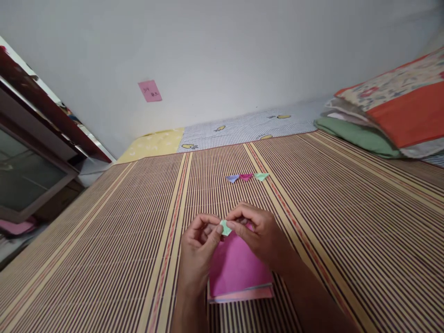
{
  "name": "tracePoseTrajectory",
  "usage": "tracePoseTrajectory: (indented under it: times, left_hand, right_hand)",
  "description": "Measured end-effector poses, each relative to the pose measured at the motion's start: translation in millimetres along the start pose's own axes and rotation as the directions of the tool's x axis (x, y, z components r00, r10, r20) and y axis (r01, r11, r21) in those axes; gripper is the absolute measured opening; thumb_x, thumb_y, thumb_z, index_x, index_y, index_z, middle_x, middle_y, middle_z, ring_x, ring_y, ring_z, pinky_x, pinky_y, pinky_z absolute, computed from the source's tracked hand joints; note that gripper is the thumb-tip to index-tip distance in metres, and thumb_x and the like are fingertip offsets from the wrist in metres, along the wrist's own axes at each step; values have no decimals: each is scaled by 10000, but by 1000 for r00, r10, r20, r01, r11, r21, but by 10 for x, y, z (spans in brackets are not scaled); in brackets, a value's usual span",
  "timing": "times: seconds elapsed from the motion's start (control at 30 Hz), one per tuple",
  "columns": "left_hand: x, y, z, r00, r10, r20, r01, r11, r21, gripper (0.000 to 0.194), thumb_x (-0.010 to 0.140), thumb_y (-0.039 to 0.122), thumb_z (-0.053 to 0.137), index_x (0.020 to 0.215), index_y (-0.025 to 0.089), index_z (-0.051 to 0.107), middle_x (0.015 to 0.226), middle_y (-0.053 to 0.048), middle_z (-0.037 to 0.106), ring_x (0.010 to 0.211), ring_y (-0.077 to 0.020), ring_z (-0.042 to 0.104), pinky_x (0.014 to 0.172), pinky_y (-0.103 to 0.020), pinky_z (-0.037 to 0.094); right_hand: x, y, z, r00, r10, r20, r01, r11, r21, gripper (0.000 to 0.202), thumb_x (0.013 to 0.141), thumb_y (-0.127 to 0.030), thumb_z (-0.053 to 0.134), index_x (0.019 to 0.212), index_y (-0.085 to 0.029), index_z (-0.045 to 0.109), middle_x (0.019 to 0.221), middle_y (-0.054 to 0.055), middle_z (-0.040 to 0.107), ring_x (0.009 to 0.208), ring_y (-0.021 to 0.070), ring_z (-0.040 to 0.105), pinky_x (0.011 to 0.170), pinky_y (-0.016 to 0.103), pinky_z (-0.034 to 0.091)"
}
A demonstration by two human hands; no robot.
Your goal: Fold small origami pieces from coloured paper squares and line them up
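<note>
A small piece of light green folded paper (226, 228) is pinched between both hands, above a stack of coloured paper. My left hand (201, 240) grips its left side between thumb and fingers. My right hand (260, 231) pinches its right side the same way. Beneath lies the paper stack (241, 268), magenta on top, with a pink sheet showing at the near edge. Beyond the hands, three small folded paper triangles sit in a row: a blue one (232, 178), a magenta one (246, 176) and a green one (261, 176).
A striped bamboo mat (138, 231) covers the bed. Folded bedding (398, 115) is piled at the far right. A pink note (150, 91) is stuck to the white wall (225, 51). At the left stands a cabinet with a glass panel (27, 171).
</note>
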State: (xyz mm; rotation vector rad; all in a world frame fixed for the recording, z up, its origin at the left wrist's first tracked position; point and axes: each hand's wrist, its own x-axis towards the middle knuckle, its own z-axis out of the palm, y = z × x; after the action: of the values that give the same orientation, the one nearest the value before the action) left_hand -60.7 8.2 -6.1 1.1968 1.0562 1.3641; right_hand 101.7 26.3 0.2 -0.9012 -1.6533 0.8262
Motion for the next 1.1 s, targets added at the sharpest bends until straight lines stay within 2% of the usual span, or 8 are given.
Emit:
tracePoseTrajectory:
  times: [0.33,0.57,0.83,0.97,1.1]
  left_hand:
    - [-5,26,41,994,108,-16,-107,993,44,119,908,274,713,835,193,665,920,-9,626,753,-125,583,662,-233,492]
    - [1,-23,75,989,116,-96,-115,993,22,122,920,283,698,847,201,646,980,1,644,701,-90,587,669,-221,512]
    - [-24,-11,88,982,66,-175,-62,998,29,168,928,311,680,832,191,611,1049,-22,706,670,-93,625,646,-231,540]
    - [-37,12,96,978,98,-183,-94,995,30,162,917,286,691,828,188,598,1044,-45,740,644,-104,643,600,-233,547]
    - [-48,27,109,966,151,-208,-145,988,45,171,918,278,692,830,185,578,1037,-59,755,554,-86,622,530,-219,524]
  right_hand:
    - [-17,-37,60,994,-104,-21,102,990,-96,147,933,-82,590,839,-182,640,819,-4,588,785,151,580,707,291,430]
    - [-6,-54,66,992,-109,-57,103,989,-105,169,943,-88,559,825,-183,632,807,-2,592,785,157,572,712,301,428]
    - [-15,-35,58,974,-127,-186,96,981,-167,154,951,-108,561,830,-187,615,832,5,619,811,167,576,728,305,422]
    - [-25,-26,65,970,-91,-225,66,991,-116,129,968,-150,569,860,-196,622,806,-9,616,725,150,568,661,287,419]
    - [-25,-18,68,968,-49,-247,47,999,-16,101,975,-186,572,891,-197,626,836,4,656,780,162,631,690,285,465]
